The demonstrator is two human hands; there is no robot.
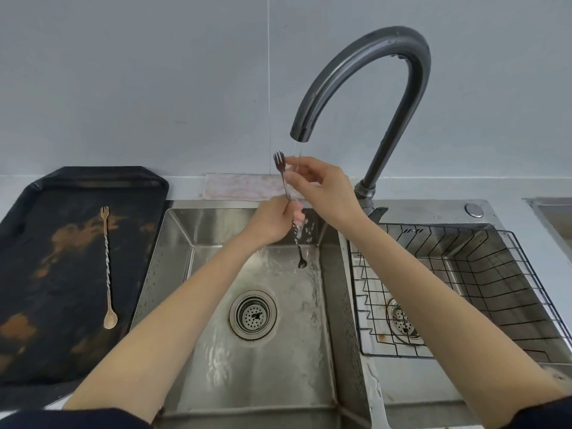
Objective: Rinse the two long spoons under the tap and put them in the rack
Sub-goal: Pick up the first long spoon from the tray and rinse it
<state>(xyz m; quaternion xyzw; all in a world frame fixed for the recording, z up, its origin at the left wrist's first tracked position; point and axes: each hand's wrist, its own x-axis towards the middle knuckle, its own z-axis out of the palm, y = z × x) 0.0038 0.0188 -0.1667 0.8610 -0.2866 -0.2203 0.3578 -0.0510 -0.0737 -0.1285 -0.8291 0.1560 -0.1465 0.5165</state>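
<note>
both hands (272, 221) hold a long spoon (289, 209) under the running tap (365, 88).

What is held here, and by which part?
One long spoon: left hand grips its twisted mid-stem, right hand pinches near the forked top.

counter (18, 184) | black tray (37, 258), folded cloth (238, 185) | spoon (107, 267) on tray

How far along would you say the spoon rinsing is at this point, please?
Nothing looks finished: the wire rack in the right basin holds no spoons. In hand: the left hand and right hand hold the silver spoon upright under water running from the tap. Left: racking it, then rinsing and racking the golden spoon lying on the black tray.
</note>
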